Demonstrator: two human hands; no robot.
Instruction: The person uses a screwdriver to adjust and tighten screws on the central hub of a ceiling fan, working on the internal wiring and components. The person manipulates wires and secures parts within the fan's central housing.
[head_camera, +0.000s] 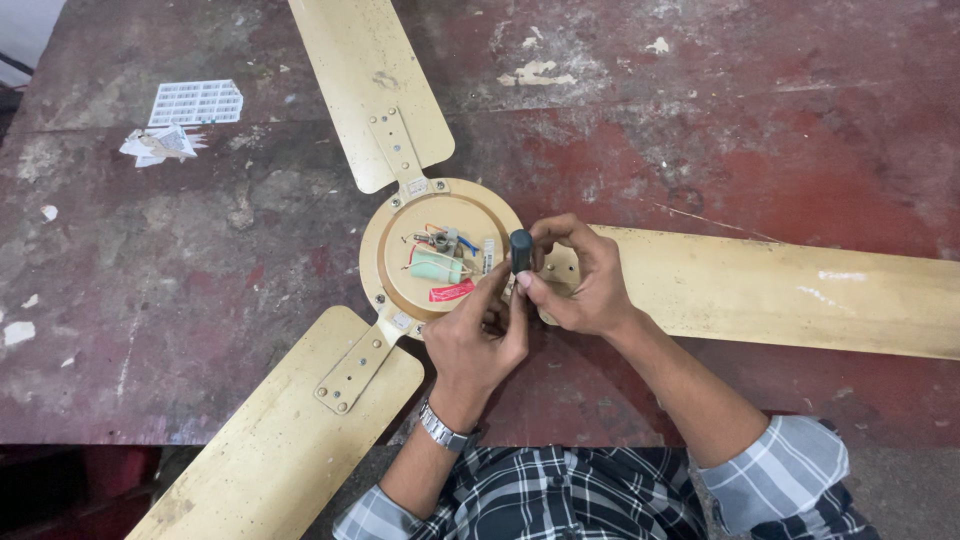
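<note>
A: What's on the table (160, 300)?

B: A worn slab, red paint scuffed down to grey, rough and stained. On it lies a ceiling fan: three long flat blades (760, 290) of dull cream-gold metal, smooth but scratched, each bolted by a riveted bracket to the round hub (400, 262).

A: And the hub itself?

B: A shallow disc with a raised rim, open on top. Inside sit a pale green capacitor (437, 265), a red label and thin coloured wires (440, 238), all loosely bunched.

A: Where are the hands?

B: Both at the hub's right edge. The left hand (475, 345), a metal watch (441, 428) on its wrist, comes up from below; the right hand (585, 285) rests over the root of the right blade. Their fingers are curled nearly shut, pinching a small dark cylinder (521, 250), a glossy handle that stands upright between them. Whatever is below it is hidden.

A: How should one handle it?

B: I'd keep it upright and square to the hub, steady it with one hand, turn gently with the other, and stay clear of those thin wires.

A: Anything else?

B: Torn paper scraps (180, 120) lie far off at the upper left.
</note>
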